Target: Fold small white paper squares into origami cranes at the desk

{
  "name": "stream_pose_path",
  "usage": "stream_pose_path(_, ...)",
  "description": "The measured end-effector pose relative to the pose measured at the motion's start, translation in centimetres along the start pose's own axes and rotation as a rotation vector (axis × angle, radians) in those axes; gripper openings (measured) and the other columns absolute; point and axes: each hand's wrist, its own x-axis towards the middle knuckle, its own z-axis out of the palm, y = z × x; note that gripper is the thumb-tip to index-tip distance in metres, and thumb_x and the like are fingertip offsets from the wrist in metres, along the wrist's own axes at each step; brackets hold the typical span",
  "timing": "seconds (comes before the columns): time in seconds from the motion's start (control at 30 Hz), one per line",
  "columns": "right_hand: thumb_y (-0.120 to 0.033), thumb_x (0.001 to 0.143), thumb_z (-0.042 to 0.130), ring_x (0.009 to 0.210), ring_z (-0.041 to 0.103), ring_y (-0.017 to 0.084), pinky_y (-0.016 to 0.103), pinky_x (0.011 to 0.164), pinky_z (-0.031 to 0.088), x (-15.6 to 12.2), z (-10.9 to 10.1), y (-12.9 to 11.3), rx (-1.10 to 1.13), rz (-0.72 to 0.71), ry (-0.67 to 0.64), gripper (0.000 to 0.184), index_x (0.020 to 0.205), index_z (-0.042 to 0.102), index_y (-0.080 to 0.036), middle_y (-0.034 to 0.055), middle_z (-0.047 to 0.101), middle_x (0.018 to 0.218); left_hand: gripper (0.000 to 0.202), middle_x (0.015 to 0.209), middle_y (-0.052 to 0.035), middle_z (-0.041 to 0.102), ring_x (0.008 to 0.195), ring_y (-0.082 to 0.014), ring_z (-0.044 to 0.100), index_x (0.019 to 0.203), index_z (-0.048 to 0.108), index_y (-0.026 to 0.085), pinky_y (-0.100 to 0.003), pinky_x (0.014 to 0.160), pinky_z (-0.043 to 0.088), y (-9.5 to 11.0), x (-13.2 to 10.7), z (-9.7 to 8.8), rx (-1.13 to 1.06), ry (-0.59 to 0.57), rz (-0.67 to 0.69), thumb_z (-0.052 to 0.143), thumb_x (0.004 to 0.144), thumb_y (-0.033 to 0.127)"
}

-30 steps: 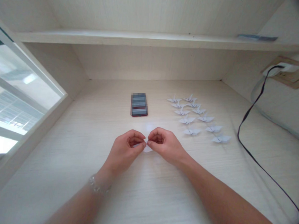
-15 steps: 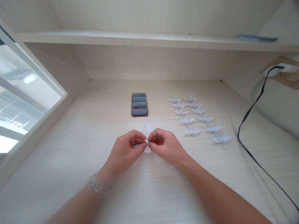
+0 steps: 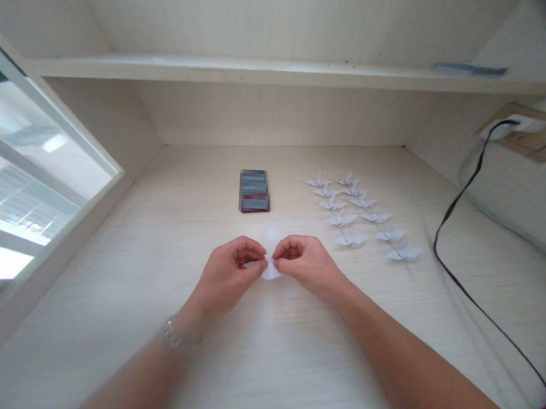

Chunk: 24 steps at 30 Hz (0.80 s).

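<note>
My left hand [image 3: 230, 273] and my right hand [image 3: 307, 262] meet over the middle of the pale wooden desk [image 3: 126, 294], both pinched on a small white piece of folded paper [image 3: 269, 269]. The paper is mostly hidden between my fingertips. A bead bracelet [image 3: 174, 340] sits on my left wrist. Several finished white paper cranes [image 3: 359, 215] lie in two rows to the right of my hands.
A small dark, blurred-out object [image 3: 254, 191] lies flat behind my hands. A black cable [image 3: 461, 287] runs from a wall socket [image 3: 524, 129] across the desk's right side. A shelf [image 3: 280, 73] spans above. A window frame [image 3: 50, 174] borders the left.
My right hand has shifted slightly right and rolled its fingers over the paper; a bit more white paper shows between my hands. My left hand holds still.
</note>
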Motion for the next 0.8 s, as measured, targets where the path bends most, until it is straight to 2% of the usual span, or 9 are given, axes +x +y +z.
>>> stream_pose_path(0.17, -0.007, 0.057, 0.054, 0.054, 0.051, 0.008, 0.018, 0.045, 0.034, 0.25, -0.57, 0.05, 0.051, 0.053, -0.043, 0.018, 0.071, 0.062, -0.014, -0.0004, 0.060, 0.062, 0.014, 0.078, -0.0039, 0.066, 0.072, -0.0141, 0.062, 0.081, 0.059, 0.015, -0.023, 0.064, 0.048, 0.12, 0.08, -0.34, -0.030, 0.003, -0.045, 0.064, 0.069, 0.020)
stream_pose_path(0.37, -0.006, 0.061, 0.053, 0.065, 0.060, 0.012, 0.023, 0.058, 0.045, 0.31, -0.70, 0.08, 0.143, 0.063, -0.044, 0.022, 0.080, 0.060, -0.015, 0.0025, 0.065, 0.071, 0.016, 0.077, -0.0039, 0.066, 0.071, -0.0136, 0.062, 0.081, 0.060, 0.014, -0.022, 0.064, 0.048, 0.20, 0.07, -0.40, -0.020, 0.025, -0.064, 0.065, 0.068, 0.022)
stream_pose_path(0.5, -0.018, 0.066, 0.063, 0.064, 0.057, 0.012, 0.023, 0.056, 0.044, 0.12, -0.33, 0.48, 0.084, 0.002, -0.061, 0.018, 0.083, 0.059, -0.016, 0.0011, 0.061, 0.069, 0.014, 0.075, -0.0037, 0.066, 0.070, -0.0136, 0.062, 0.080, 0.060, 0.014, -0.023, 0.064, 0.049, 0.17, 0.04, -0.29, -0.029, 0.014, -0.070, 0.064, 0.069, 0.020)
stream_pose_path(0.73, -0.017, 0.064, 0.065, 0.062, 0.054, 0.011, 0.022, 0.055, 0.041, 0.32, -0.38, 0.88, 0.090, -0.042, -0.037, 0.017, 0.079, 0.056, -0.016, -0.0013, 0.058, 0.066, 0.016, 0.078, -0.0035, 0.066, 0.071, -0.0140, 0.063, 0.081, 0.061, 0.014, -0.024, 0.064, 0.050, 0.09, 0.29, -0.59, -0.121, -0.020, -0.119, 0.056, 0.067, 0.007)
stream_pose_path(0.8, -0.017, 0.064, 0.065, 0.061, 0.054, 0.010, 0.022, 0.054, 0.040, 0.27, -0.38, 0.80, 0.081, -0.045, -0.035, 0.017, 0.078, 0.055, -0.016, -0.0017, 0.057, 0.066, 0.015, 0.079, -0.0034, 0.066, 0.071, -0.0135, 0.062, 0.081, 0.061, 0.014, -0.023, 0.064, 0.050, 0.15, 0.32, -0.57, -0.120, -0.015, -0.119, 0.057, 0.067, 0.008)
